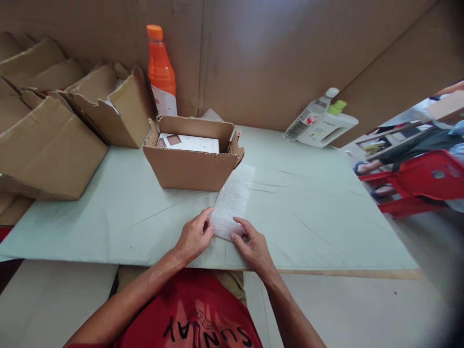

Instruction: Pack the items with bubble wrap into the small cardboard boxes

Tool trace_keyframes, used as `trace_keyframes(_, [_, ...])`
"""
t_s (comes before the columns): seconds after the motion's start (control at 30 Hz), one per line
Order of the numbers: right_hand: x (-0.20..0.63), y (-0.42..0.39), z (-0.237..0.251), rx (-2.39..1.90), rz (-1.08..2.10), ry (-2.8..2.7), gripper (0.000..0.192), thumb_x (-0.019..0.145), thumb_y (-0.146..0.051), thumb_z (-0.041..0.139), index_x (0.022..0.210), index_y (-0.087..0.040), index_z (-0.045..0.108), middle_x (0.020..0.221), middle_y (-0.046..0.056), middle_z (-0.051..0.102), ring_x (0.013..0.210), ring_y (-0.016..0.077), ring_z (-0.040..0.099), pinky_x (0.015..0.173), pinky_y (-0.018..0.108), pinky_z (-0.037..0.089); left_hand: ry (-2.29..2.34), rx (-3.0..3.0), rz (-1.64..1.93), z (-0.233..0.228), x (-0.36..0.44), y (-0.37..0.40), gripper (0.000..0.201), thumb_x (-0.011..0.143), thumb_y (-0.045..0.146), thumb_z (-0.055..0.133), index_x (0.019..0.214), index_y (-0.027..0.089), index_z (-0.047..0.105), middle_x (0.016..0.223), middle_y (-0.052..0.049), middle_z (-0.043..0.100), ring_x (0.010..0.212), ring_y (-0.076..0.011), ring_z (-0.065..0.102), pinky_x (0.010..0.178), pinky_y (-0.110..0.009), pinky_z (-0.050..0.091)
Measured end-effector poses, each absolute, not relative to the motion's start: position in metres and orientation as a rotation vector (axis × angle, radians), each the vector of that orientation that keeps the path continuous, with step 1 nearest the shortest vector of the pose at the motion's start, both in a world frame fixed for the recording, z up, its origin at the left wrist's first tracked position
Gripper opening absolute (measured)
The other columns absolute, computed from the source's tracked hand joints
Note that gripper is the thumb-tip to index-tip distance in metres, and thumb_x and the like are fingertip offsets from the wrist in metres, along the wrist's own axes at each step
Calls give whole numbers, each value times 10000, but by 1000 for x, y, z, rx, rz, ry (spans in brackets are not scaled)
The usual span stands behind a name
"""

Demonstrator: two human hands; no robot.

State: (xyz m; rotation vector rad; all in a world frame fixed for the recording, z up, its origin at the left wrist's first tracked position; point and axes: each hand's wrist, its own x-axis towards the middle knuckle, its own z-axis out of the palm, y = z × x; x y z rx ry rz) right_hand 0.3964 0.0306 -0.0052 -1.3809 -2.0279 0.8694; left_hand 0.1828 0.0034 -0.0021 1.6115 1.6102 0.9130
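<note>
A strip of clear bubble wrap (235, 195) lies on the green-covered table, its near end folded over into a thicker band. My left hand (195, 234) has its thumb and fingers closed on the left edge of that fold. At the right edge, my right hand (253, 244) grips the fold between thumb and curled fingers. Just beyond, a small open cardboard box (190, 168) stands over the far left part of the strip. Inside it sits a white box (195, 143) with brown squares printed on it.
Several open cardboard boxes (50, 145) crowd the left side. An orange bottle (162, 67) stands against the cardboard wall. Back right are a clear bottle (313, 113) and a white jug (326, 128). Beyond the table's right edge, a person sits on a red chair (431, 176).
</note>
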Motion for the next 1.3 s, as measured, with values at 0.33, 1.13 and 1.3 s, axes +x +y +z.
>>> trace_keyframes(0.33, [400,9,17,-1128,202,-2170,317,940,-175,572,1245,-263,589,1014,81,707,926,234,661,797,391,505,1746,1702,705,-2,189,22,548,851,170,505,1396,218,522,852,-12,716,750,-194,648,722,-293,492])
trace_keyframes(1.13, [397,15,6,-1199,428,-2078,223,948,-235,577,1145,-256,679,1109,89,735,1045,254,690,877,418,555,1603,1714,827,0,179,1,452,889,216,519,1334,177,587,920,-49,731,799,-188,659,782,-315,533])
trace_keyframes(1.3, [397,6,7,-1043,218,-2298,307,908,-173,621,1203,-260,635,1162,89,711,1079,268,641,891,435,481,1692,1772,809,-3,185,11,455,867,192,541,1318,216,594,959,-38,736,826,-181,663,804,-294,528])
